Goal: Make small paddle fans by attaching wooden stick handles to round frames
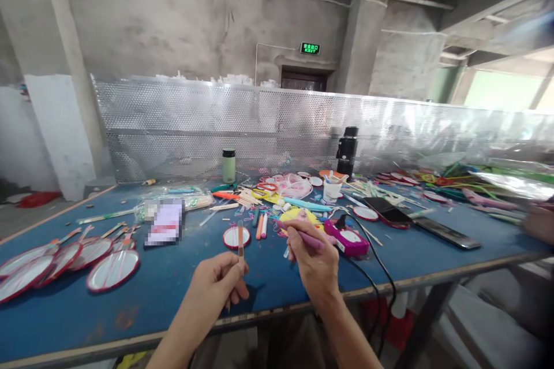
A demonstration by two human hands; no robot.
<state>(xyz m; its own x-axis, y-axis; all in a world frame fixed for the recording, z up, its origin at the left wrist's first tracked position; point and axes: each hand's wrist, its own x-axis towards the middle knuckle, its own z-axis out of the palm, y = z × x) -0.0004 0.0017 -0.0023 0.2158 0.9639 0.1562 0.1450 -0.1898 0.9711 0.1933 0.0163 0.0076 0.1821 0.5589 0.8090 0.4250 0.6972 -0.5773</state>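
Note:
My left hand (219,287) pinches a thin wooden stick (240,239) that stands upright above the blue table (182,294). My right hand (315,262) is closed on a purple pen-shaped tool (298,234), its tip pointing left toward the stick. A black cable (381,268) runs from the tool's area over the table's front edge. Just beyond the stick lies a small round red-rimmed disc (232,237). A magenta box (347,240) sits right of my right hand.
Several red-rimmed oval fans (86,259) lie at the left. A green flask (229,165), a black bottle (347,151), a white cup (332,190), a phone (385,210) and loose sticks crowd the table's far half. A perforated metal screen (194,126) stands behind. Another person's hand (539,222) shows at right.

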